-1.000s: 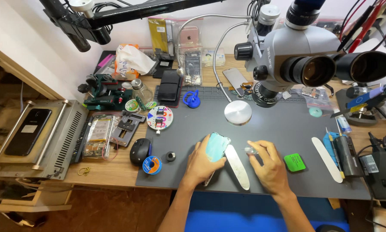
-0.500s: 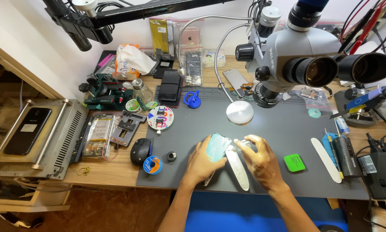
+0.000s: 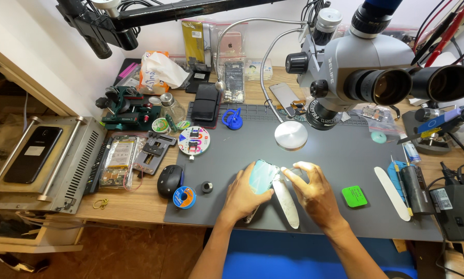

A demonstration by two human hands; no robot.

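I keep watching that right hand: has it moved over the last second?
Yes. The right hand has shifted left, away from the green pad, toward the teal phone.

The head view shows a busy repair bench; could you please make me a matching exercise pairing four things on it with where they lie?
Things:
1. phone
2. green pad
3. computer mouse
4. round metal disc

Places:
A. on the grey mat, to the right of the right hand
B. at the mat's left edge, beside a solder spool
C. under the left hand
D. below the microscope, in its light

Pairs: 1-C, 2-A, 3-B, 4-D
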